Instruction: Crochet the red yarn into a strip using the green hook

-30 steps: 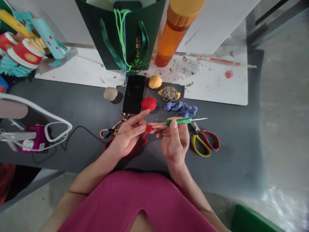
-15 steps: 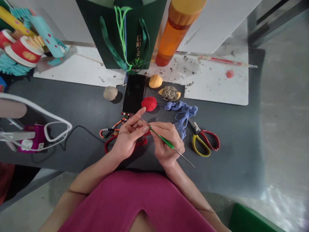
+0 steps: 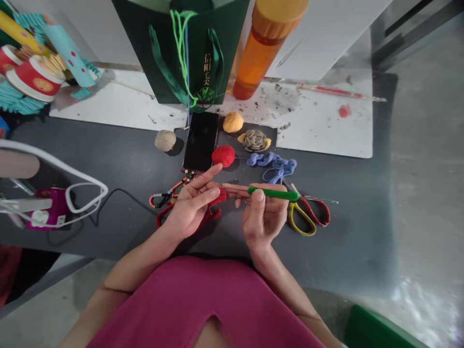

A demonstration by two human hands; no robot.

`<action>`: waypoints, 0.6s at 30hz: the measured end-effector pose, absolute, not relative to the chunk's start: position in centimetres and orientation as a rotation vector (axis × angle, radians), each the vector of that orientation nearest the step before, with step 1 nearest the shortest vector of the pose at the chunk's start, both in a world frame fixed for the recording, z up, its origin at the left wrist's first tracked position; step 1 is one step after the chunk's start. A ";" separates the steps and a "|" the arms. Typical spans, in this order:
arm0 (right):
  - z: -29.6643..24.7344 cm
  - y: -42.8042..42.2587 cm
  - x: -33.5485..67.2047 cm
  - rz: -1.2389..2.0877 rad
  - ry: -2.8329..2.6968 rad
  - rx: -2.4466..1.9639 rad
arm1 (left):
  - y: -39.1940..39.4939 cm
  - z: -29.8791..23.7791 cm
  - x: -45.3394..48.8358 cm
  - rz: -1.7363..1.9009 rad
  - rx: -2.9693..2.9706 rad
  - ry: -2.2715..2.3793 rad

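My right hand (image 3: 263, 212) grips a green-handled crochet hook (image 3: 275, 195) that lies level, its metal end pointing right over the scissors. My left hand (image 3: 192, 203) pinches a small red crochet piece (image 3: 221, 195) with the forefinger stretched out; a red yarn strand (image 3: 203, 217) hangs below it onto the dark table (image 3: 108, 159). The hook's tip meets the red piece between the two hands.
Behind the hands lie a red yarn ball (image 3: 224, 155), blue yarn (image 3: 273, 164), a black phone (image 3: 201, 140), a bead string (image 3: 168, 193) and yellow-red scissors (image 3: 308, 212). A green bag (image 3: 181, 53) and orange bottle (image 3: 266, 48) stand at the back; paper cups (image 3: 34, 79) far left.
The hook swung from a steep slant, handle toward me, back to level with the handle pointing right. My right hand turned with it. My left hand kept the red piece.
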State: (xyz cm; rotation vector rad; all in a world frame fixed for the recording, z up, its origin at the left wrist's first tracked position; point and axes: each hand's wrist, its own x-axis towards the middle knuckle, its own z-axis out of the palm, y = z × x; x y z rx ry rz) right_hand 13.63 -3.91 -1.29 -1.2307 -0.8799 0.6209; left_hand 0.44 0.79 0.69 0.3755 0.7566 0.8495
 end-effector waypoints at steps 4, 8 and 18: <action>-1.9 -3.7 14.1 0.731 -0.845 -1.204 | 0.9 0.7 0.4 0.842 0.367 0.758; -2.1 -3.2 14.3 0.829 -0.817 -1.162 | 1.0 0.8 0.4 0.847 0.360 0.723; -1.9 -3.2 13.9 0.913 -0.842 -1.058 | 0.5 0.9 0.7 0.901 0.541 0.749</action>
